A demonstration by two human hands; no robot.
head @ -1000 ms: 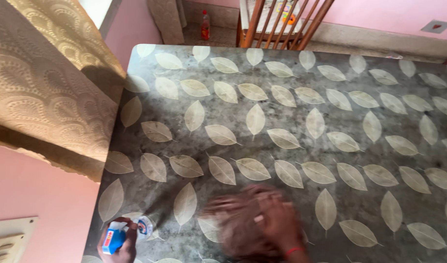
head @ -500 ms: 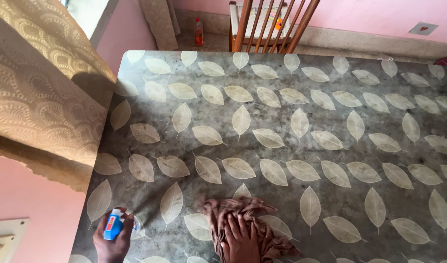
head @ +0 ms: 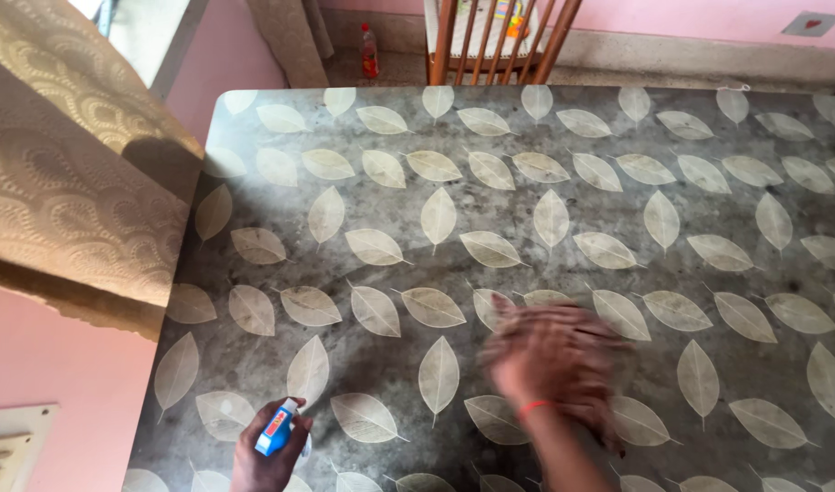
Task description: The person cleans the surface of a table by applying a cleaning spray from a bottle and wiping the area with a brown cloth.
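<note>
down near the bottom edge of the counter (head: 527, 137), the left hand (head: 270, 456) is gripping a small spray bottle (head: 277, 430). the fingers are wrapping around its body. the bottle is blue and white with a bit of red on it, and it looks like smooth plastic. it is leaning, with its long side going from lower left to upper right, and the top end is pointing up and away from the person, toward the middle of the counter.

the right hand (head: 549, 360) is lying flat on a brownish cloth (head: 609, 424) on the counter, to the right of the bottle and well apart from it. the hand is very blurry, so i cannot tell if it is pinching the cloth or just pressing on it. a thin red band is sitting on the wrist.

the counter is wearing a shiny grey cover with lots of pale leaf shapes all over it. a bumpy tan curtain (head: 62, 173) is hanging at the left. a wooden chair (head: 490, 36) with thin bars is standing at the far side, and a small red bottle (head: 370, 50) is standing on the floor beside it.
</note>
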